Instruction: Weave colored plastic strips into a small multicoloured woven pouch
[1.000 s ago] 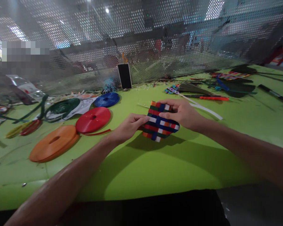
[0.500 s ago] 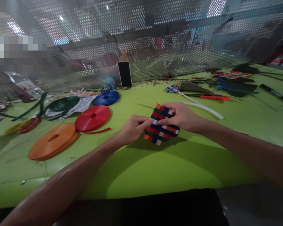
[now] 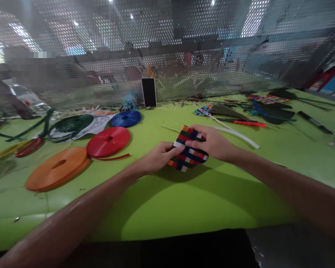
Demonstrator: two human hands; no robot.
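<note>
Between my hands is a small woven piece (image 3: 188,158) of flat strips in red, blue, green, orange and white, held tilted above the green table. My left hand (image 3: 162,155) pinches its left edge, with the thumb lying on the face. My right hand (image 3: 212,142) grips its upper right side, thumb in front and fingers behind. A white strip (image 3: 241,137) extends behind my right hand; I cannot tell whether it joins the woven piece. A thin pale strip (image 3: 171,128) shows just beyond the piece.
Rolls of orange (image 3: 46,171), red (image 3: 117,139), blue (image 3: 126,118) and green strip (image 3: 72,123) lie to the left. A phone-like black panel (image 3: 149,93) leans on the perforated metal screen (image 3: 100,67). At right are an orange-red tool (image 3: 249,123) and a black pen (image 3: 315,122).
My left thumb has slid a little further over the woven piece's face. Both hands still hold it in nearly the same place. The camera view has shifted slightly.
</note>
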